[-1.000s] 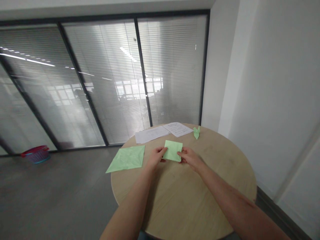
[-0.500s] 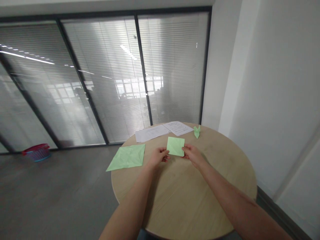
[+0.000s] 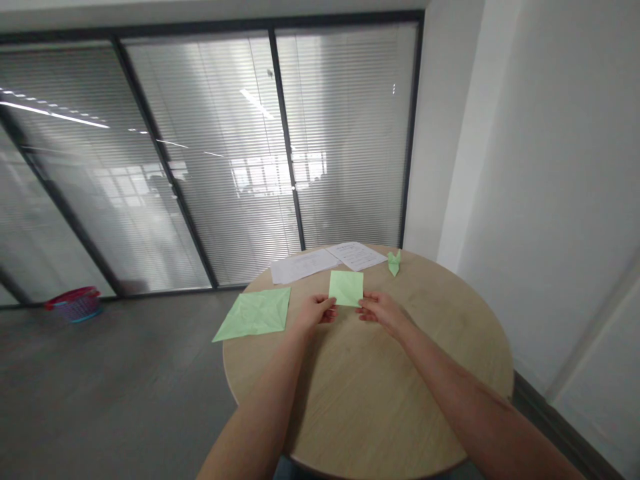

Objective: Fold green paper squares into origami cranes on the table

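A small green square of paper (image 3: 346, 287) is held up above the table, its face towards me. My left hand (image 3: 319, 312) pinches its lower left corner between thumb and fingers. At the lower right corner, my right hand (image 3: 379, 310) grips the same paper, thumb in front and the other fingers below. A larger creased green sheet (image 3: 257, 311) lies to the left of my left hand, its corner poking past the table edge. Beyond my right hand stands a little folded green paper figure (image 3: 394, 263).
White sheets (image 3: 305, 265), one a printed page (image 3: 356, 255), lie at the far side of the round wooden table (image 3: 380, 400). A red and blue basket (image 3: 76, 304) is on the floor at left. A glass partition (image 3: 345, 133) with blinds and a white wall (image 3: 560, 200) border the table.
Both hands have shifted the small green paper slightly left and away from me, and it sits a little straighter. The fingers of my right hand have moved down towards its lower corner.
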`<action>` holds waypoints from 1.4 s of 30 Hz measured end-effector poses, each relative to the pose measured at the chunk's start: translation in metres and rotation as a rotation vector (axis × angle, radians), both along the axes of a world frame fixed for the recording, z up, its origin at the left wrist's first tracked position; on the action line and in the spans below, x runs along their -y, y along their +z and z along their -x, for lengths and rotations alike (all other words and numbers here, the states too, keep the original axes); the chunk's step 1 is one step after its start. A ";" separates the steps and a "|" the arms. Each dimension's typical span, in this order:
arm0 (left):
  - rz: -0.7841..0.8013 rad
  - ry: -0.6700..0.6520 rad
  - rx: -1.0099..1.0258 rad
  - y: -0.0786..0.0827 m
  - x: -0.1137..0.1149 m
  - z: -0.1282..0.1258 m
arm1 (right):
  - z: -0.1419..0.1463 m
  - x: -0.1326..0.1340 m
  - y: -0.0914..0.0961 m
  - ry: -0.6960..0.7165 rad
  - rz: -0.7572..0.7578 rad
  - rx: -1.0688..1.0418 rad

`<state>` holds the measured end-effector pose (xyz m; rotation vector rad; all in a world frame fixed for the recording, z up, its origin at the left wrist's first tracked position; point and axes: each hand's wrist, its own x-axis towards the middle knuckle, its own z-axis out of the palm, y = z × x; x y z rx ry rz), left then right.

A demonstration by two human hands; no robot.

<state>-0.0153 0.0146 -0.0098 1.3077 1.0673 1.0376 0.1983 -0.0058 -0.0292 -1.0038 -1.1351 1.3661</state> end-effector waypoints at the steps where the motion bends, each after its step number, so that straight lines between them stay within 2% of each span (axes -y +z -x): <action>1: 0.004 0.003 -0.025 -0.001 0.000 0.000 | 0.000 0.000 0.001 -0.013 0.001 -0.001; 4: -0.009 0.010 -0.060 -0.002 0.000 -0.001 | 0.000 0.001 0.003 -0.029 0.004 0.000; 13: -0.034 0.004 0.026 -0.003 -0.002 0.000 | 0.002 0.003 0.004 -0.017 0.028 0.034; 20: -0.045 0.054 -0.040 0.002 0.001 0.001 | -0.001 0.001 0.004 -0.017 0.024 0.049; 31: -0.005 -0.054 -0.067 0.000 0.003 0.000 | 0.002 0.004 0.005 -0.006 -0.036 0.084; 38: 0.044 -0.072 -0.118 -0.001 0.003 0.001 | 0.001 0.002 0.004 -0.042 -0.051 0.064; 42: 0.067 -0.106 -0.080 -0.001 0.006 -0.002 | 0.001 -0.003 0.001 -0.089 -0.065 0.089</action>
